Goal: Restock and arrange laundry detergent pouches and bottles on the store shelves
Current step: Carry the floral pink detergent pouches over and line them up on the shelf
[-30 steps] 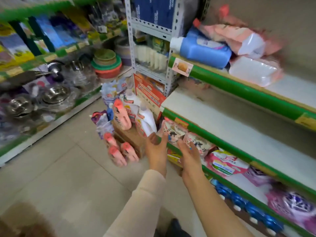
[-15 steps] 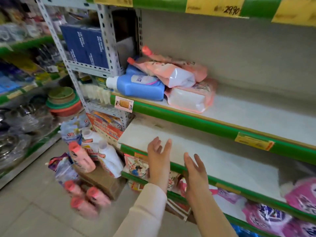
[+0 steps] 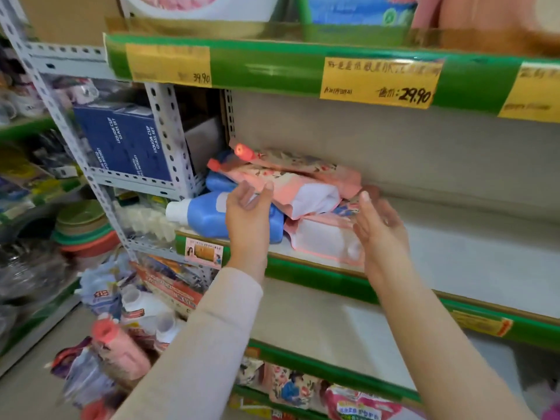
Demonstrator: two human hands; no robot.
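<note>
Her left hand (image 3: 247, 212) is up at the middle shelf (image 3: 454, 262), fingers loose and apart, the thumb tip touching the near edge of a pink pouch (image 3: 306, 192). It grips nothing that I can see. Her right hand (image 3: 378, 225) is open too, palm turned left, just beside the right end of the same heap; it is blurred, so whether it touches I cannot tell.

Between the hands lie the pink pouches, at least three, stacked flat at the left end of the shelf. Two show red caps (image 3: 242, 150) pointing left. Under and left of them lie two blue bottles (image 3: 206, 218) on their sides, the nearer one with a white cap.

On the green edge of the shelf above hang three yellow price tags (image 3: 378, 81). Further left, on a grey metal rack (image 3: 163, 122), stand two dark blue boxes (image 3: 121, 140). Down on the floor, near left, a pink-capped bottle (image 3: 118, 350) lies among white ones, and more printed pouches (image 3: 291, 386) fill the bottom shelf.
</note>
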